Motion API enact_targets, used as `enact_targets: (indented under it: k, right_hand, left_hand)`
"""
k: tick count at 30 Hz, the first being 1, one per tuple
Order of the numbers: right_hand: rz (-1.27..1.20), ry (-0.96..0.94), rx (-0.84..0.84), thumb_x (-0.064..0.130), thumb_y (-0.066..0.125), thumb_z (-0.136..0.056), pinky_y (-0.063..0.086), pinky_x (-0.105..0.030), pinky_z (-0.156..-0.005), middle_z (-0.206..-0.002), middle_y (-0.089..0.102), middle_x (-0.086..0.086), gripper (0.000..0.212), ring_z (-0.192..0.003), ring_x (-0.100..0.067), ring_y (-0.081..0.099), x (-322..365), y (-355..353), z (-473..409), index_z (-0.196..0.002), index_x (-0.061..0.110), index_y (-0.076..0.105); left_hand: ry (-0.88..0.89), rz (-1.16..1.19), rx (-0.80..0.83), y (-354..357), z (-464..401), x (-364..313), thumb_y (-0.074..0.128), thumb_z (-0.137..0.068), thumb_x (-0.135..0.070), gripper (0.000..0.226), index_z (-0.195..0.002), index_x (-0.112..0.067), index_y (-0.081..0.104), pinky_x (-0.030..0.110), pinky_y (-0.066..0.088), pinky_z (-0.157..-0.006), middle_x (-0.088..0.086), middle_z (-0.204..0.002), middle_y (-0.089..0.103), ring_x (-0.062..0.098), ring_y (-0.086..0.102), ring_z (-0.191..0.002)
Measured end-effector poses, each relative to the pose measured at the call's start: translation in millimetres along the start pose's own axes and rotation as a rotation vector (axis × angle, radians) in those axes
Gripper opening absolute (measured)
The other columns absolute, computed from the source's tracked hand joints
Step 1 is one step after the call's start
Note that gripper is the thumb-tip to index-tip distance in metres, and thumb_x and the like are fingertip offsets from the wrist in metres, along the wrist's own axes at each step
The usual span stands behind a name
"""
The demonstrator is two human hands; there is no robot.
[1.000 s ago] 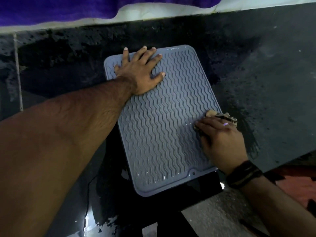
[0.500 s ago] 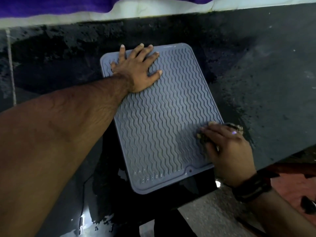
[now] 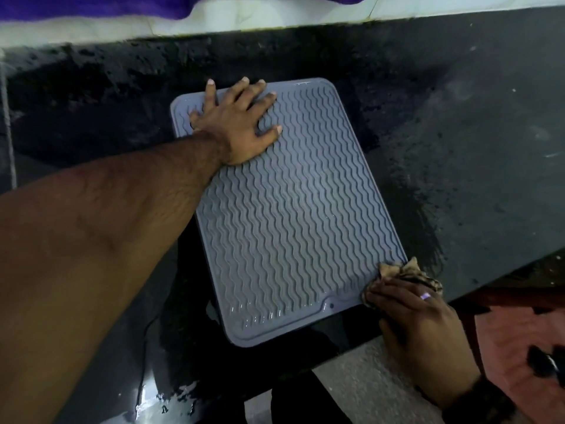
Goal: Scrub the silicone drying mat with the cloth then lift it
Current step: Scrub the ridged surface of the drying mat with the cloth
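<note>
A grey silicone drying mat (image 3: 290, 215) with wavy ridges lies flat on a wet black counter (image 3: 477, 166). My left hand (image 3: 241, 123) presses flat on the mat's far left corner, fingers spread. My right hand (image 3: 419, 328) is at the mat's near right corner, closed on a crumpled brown patterned cloth (image 3: 406, 273). The cloth sticks out past my fingers and touches the mat's right edge. Part of the cloth is hidden under my hand.
A white wall edge (image 3: 275, 22) with purple fabric (image 3: 91, 4) above it runs along the back of the counter. The counter's front edge passes just below the mat, which overhangs it slightly. Below are a speckled grey floor (image 3: 367, 377) and a reddish surface (image 3: 519, 338).
My right hand has dragged the cloth down the mat's right side, from mid-edge to the near right corner. My left hand has stayed pressed on the far corner.
</note>
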State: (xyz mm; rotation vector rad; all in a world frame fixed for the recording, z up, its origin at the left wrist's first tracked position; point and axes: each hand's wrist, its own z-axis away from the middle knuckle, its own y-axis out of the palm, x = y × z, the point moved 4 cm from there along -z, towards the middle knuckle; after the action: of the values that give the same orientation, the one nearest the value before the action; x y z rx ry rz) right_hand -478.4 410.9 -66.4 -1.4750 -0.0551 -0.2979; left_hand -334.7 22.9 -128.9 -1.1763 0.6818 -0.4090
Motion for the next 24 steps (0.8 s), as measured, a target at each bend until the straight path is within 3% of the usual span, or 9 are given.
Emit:
enact_targets:
  k: [5, 10, 12, 16, 20, 24]
  right_hand:
    - [-0.185, 0.057, -0.039, 0.031, 0.051, -0.082, 0.048, -0.021, -0.094, -0.115, 0.073, 0.011, 0.037, -0.108, -0.008, 0.065, -6.4, -33.1, -20.3, -0.106, 0.025, 0.079]
    - [-0.259, 0.085, -0.204, 0.017, 0.06, -0.082, 0.036, 0.0, -0.093, -0.115, 0.069, 0.008, 0.035, -0.101, 0.0, 0.061, -19.4, -77.0, -98.6, -0.113, 0.018, 0.076]
    - [-0.222, 0.051, -0.274, 0.016, 0.059, -0.082, 0.037, -0.006, -0.095, -0.115, 0.072, 0.0, 0.036, -0.1, -0.007, 0.063, -21.1, -84.5, -143.1, -0.115, 0.014, 0.074]
    - [-0.178, 0.021, -0.312, 0.019, 0.055, -0.085, 0.051, -0.039, -0.1, -0.118, 0.073, -0.012, 0.039, -0.106, -0.031, 0.069, -23.7, -77.8, -232.5, -0.118, 0.01, 0.073]
    - [-0.014, -0.025, -0.278, 0.027, 0.053, -0.09, 0.054, -0.047, -0.094, -0.127, 0.069, -0.009, 0.04, -0.111, -0.034, 0.065, -15.6, -61.4, -301.8, -0.126, 0.015, 0.069]
    - [0.041, -0.007, -0.109, 0.029, 0.052, -0.095, 0.048, -0.052, -0.103, -0.148, 0.052, -0.01, 0.053, -0.129, -0.036, 0.053, -1.5, -36.3, -341.5, -0.146, 0.016, 0.049]
  left_hand:
    - [-0.016, 0.004, 0.027, -4.7, 2.2, -2.6, 0.028, -0.106, -0.077, 0.08, -0.174, -0.042, 0.003, 0.076, -0.004, -0.125, -0.015, -0.183, -0.009, 0.017, -0.013, -0.168]
    - [0.007, -0.056, 0.016, -15.6, -8.3, -13.6, 0.029, -0.104, -0.078, 0.082, -0.174, -0.04, 0.01, 0.078, -0.002, -0.127, -0.001, -0.183, 0.01, 0.03, 0.002, -0.169]
    - [0.005, -0.075, 0.033, -18.0, -15.2, -17.8, 0.022, -0.099, -0.086, 0.084, -0.172, -0.049, 0.005, 0.082, 0.002, -0.125, 0.003, -0.18, 0.015, 0.04, 0.008, -0.166]
    - [-0.001, -0.109, 0.035, -9.6, -23.6, -25.8, 0.001, -0.076, -0.099, 0.101, -0.168, -0.058, 0.008, 0.083, 0.009, -0.123, 0.006, -0.175, 0.02, 0.05, 0.013, -0.162]
    - [-0.016, -0.106, -0.004, -3.8, -31.6, -23.1, 0.005, -0.076, -0.102, 0.099, -0.166, -0.06, 0.013, 0.083, 0.015, -0.121, 0.006, -0.173, 0.023, 0.052, 0.012, -0.16]
    - [-0.035, -0.161, 0.015, -8.4, -29.3, -26.5, 0.016, -0.086, -0.099, 0.092, -0.168, -0.057, 0.014, 0.083, 0.017, -0.121, 0.007, -0.174, 0.019, 0.052, 0.011, -0.159]
